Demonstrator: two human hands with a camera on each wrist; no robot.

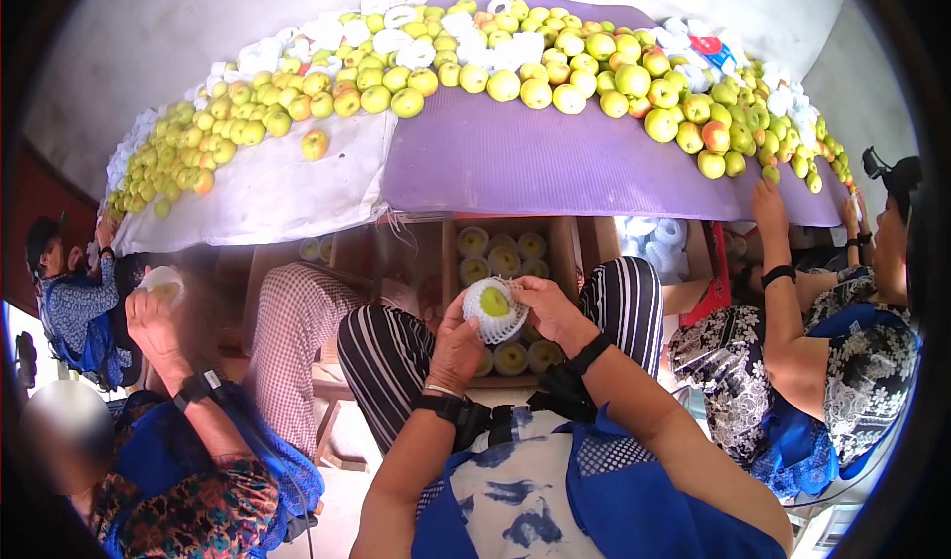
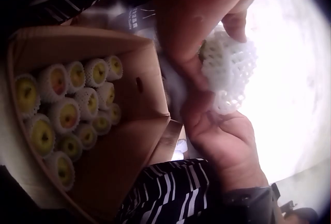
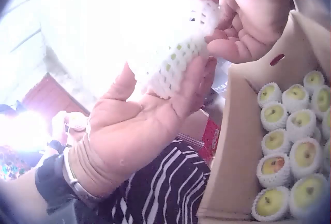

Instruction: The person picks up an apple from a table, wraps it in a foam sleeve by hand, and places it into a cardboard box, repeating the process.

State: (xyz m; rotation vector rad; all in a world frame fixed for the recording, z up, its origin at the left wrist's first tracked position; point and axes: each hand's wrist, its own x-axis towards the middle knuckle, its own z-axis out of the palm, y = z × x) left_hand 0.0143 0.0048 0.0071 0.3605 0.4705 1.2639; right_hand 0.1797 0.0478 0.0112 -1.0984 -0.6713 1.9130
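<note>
A green apple (image 1: 494, 303) sits in a white foam net (image 1: 484, 325) between both hands, above the person's lap. My left hand (image 1: 457, 349) holds the netted apple from its left and below, thumb on one side and fingers on the other. At the opposite side, my right hand (image 1: 551, 310) pinches the edge of the net; in the right wrist view its fingers (image 3: 230, 50) are bent at the net's end. Below stands an open cardboard box (image 3: 231, 146) with netted apples (image 2: 66, 114) in rows.
A sloping table with a purple mat (image 1: 475, 168) and white cloth (image 1: 287, 193) bears many loose apples (image 1: 568, 99) and foam nets (image 1: 500, 52). Another box (image 1: 696, 262) with white nets stands at the right. People sit on both sides; one hand (image 1: 156, 321) at left holds a netted fruit.
</note>
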